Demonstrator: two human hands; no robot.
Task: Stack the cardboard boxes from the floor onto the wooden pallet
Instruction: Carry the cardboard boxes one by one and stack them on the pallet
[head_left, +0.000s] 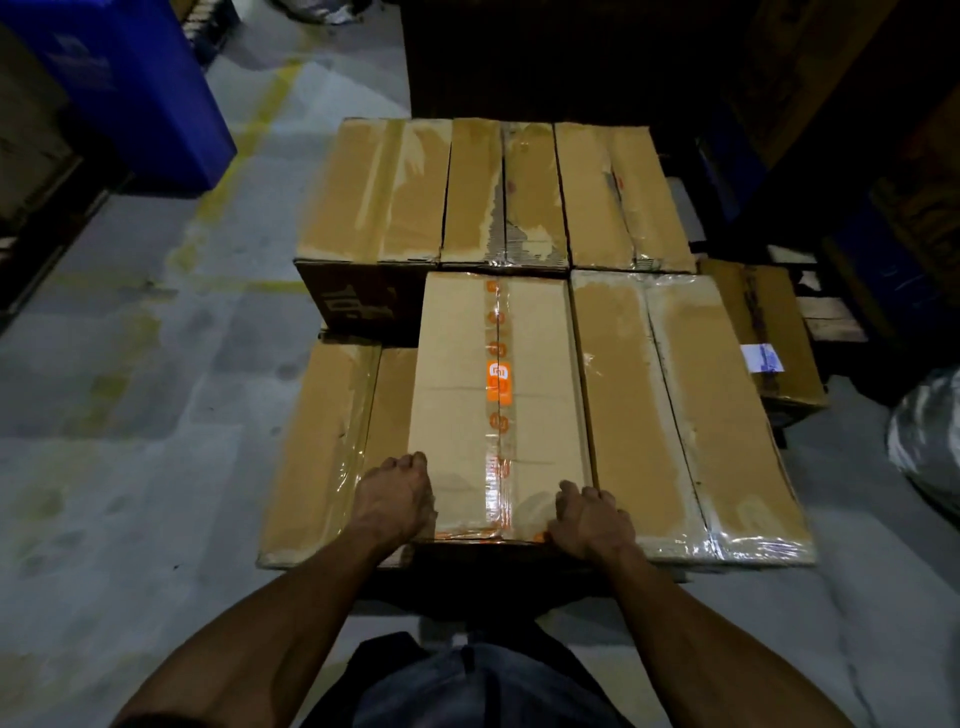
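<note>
1. Grey concrete floor (130, 415), stained and marked with worn yellow lines, runs along the left of the stack; lighting is dim and the far end of the room is in deep shadow.
2. Blue container (135, 88) stands at far left on the floor. A crumpled sheet of clear plastic wrap (930, 436) lies at the right edge.
3. Wooden pallet (831, 317) shows only as bare slats at the right, behind a lower box with a white label (763, 332).
4. Stacked cardboard boxes: a far row of three taped boxes (493, 192) side by side; nearer, a right box (675, 410) with shiny tape, and a lower left box (322, 447) one layer down.
5. Centre box (467, 395) lies on top, partly over the lower left box and touching the right box. It is plain brown card, sealed along its length with clear tape bearing orange logos and one orange sticker.
6. Left hand (395, 499) grips the near left corner of the centre box, fingers curled over the edge.
7. Right hand (589, 517) grips the near right corner, fingers curled likewise.
</note>
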